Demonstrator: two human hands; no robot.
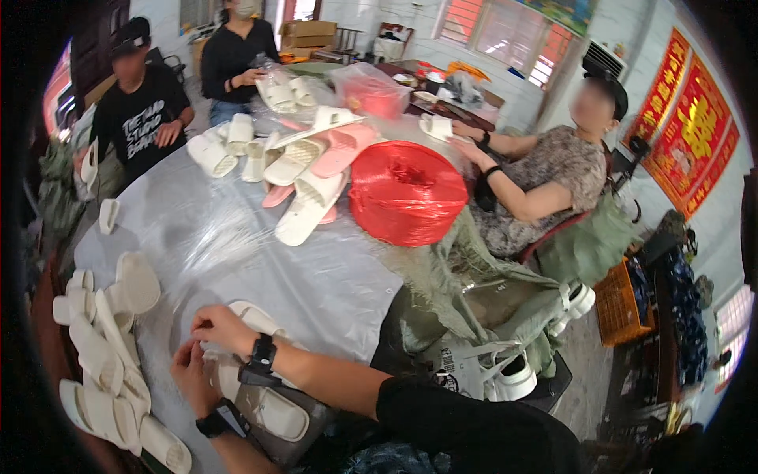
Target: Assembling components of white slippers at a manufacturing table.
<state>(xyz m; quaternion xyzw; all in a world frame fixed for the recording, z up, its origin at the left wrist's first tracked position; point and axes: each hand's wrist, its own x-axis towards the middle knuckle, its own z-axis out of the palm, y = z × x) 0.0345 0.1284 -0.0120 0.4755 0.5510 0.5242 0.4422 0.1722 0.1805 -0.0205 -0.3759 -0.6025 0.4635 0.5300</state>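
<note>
Close together above the near edge of the table, my right hand [225, 328] and my left hand [192, 373] both have bent, pinched fingers. Whatever lies between the fingertips is too small to make out. Under and beside them are white slippers: one slipper [275, 414] lies by my left wrist, and another slipper [257, 316] shows partly behind my right hand. To the left of my hands a loose heap of white slippers [103, 355] rests on the table, some overlapping. I wear a dark band on each wrist.
A grey-covered round table [316, 292] carries a pile of white and pink slippers [316, 158] and a big red roll of plastic twine [408, 193]. Three people sit or stand around it, handling slippers. Right of me are a green woven sack [474, 304] and an orange crate [622, 304].
</note>
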